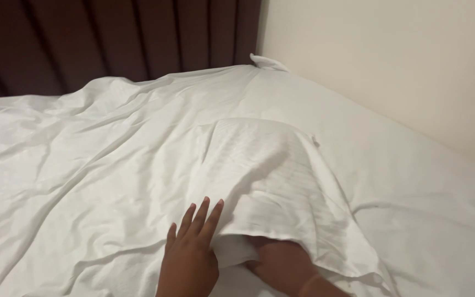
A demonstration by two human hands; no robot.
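Here, the left hand (189, 256) lies flat and open, fingers spread, on the white sheet (83, 165) just beside the striped pillowcase (265, 176). The right hand (279, 258) reaches under the pillowcase's near edge; its fingers are hidden, so its grip cannot be told. The pillowcase sits mid-bed, well below the dark headboard (111, 38). The step appears to be smoothing or fitting; the next move calls for an even pull on the cloth.

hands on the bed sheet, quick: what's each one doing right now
Left hand: open, fingers flat on the white sheet.
Right hand: tucked under the striped sheet fold; grip cannot be told.
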